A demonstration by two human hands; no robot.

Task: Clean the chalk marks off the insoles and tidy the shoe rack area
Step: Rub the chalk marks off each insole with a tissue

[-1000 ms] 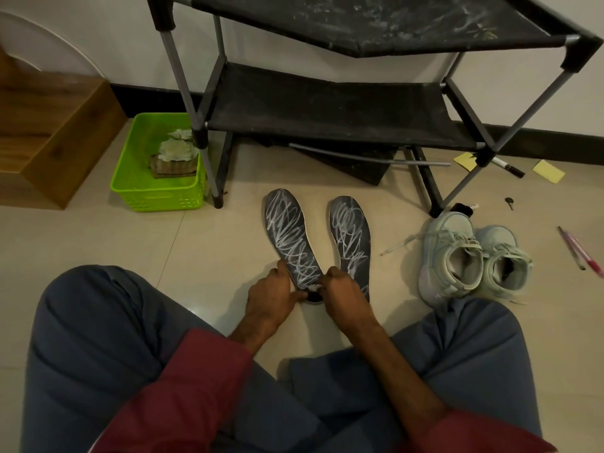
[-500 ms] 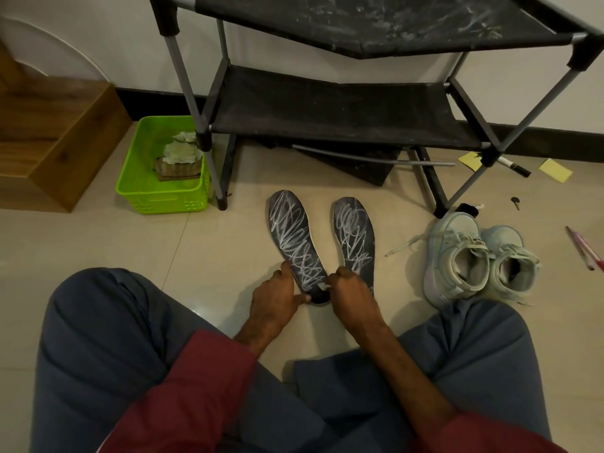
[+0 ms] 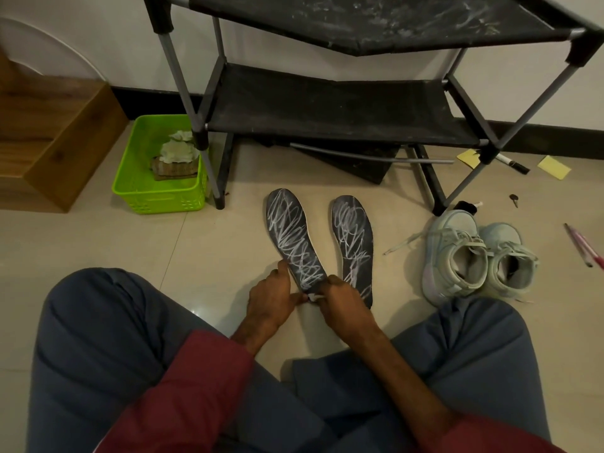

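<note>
The person's left hand and right hand both have fingers curled, pinching the heel of one chalk-scribbled insole on the floor by the shoe rack. Risk: yanking it probably smears chalk around or knocks the second insole just beside it

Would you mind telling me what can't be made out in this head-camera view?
Head view:
- Heel of the held insole: covered by the left hand and right hand; the white bit between them is too small to name.
- Contents of the green basket: crumpled, partly behind a shoe rack leg.
- The small dark item on the floor: too small.
- The pink pens: one runs off the right edge.
</note>
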